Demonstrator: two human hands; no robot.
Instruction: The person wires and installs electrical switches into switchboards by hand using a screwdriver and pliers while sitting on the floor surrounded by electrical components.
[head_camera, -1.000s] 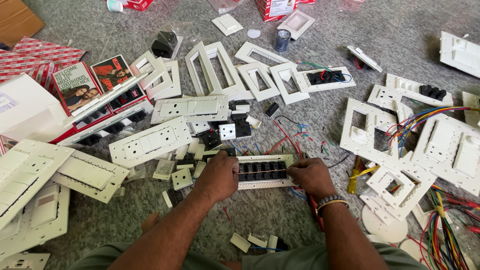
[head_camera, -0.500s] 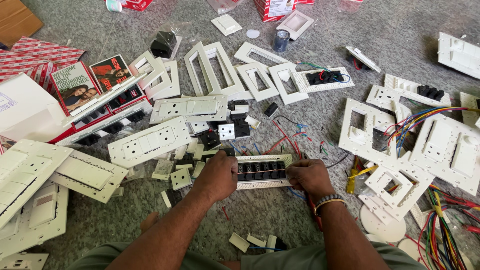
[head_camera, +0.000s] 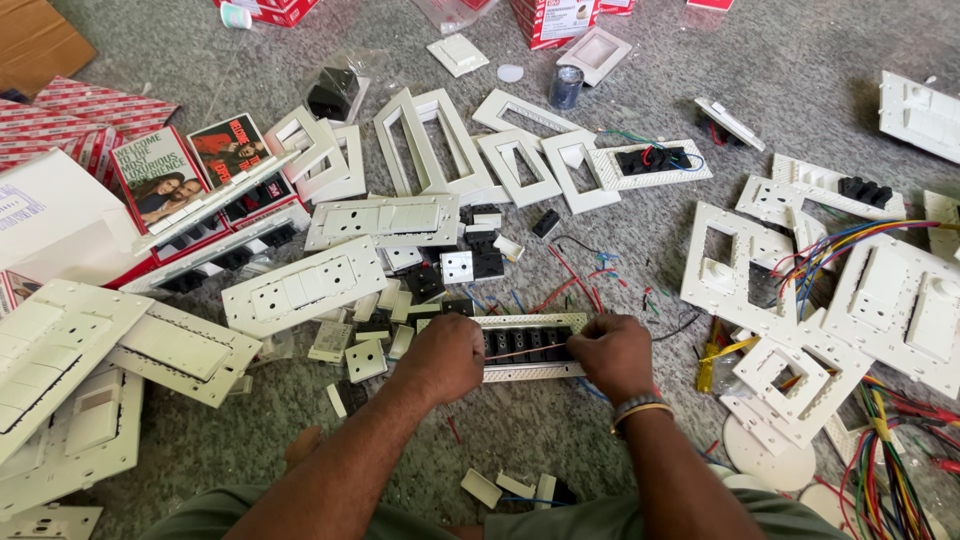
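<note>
Left hand (head_camera: 447, 352) and right hand (head_camera: 612, 353) curled, apparently gripping switch frame (head_camera: 527, 346), grey floor (head_camera: 800, 60)

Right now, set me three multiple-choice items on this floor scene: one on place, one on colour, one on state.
1. Where does the switch frame lie?
A. between both hands
B. on the cardboard box
C. on a table

2. What colour are the modules in that frame?
A. red
B. black
C. yellow

3. How do the hands meet the frame?
A. both hover apart from it
B. only one touches it
C. both rest on it

Answers: 1 A, the left hand and right hand sit at its two ends; 2 B, a dark row fills it; 3 C, each hand's fingers lie on an end.
</note>
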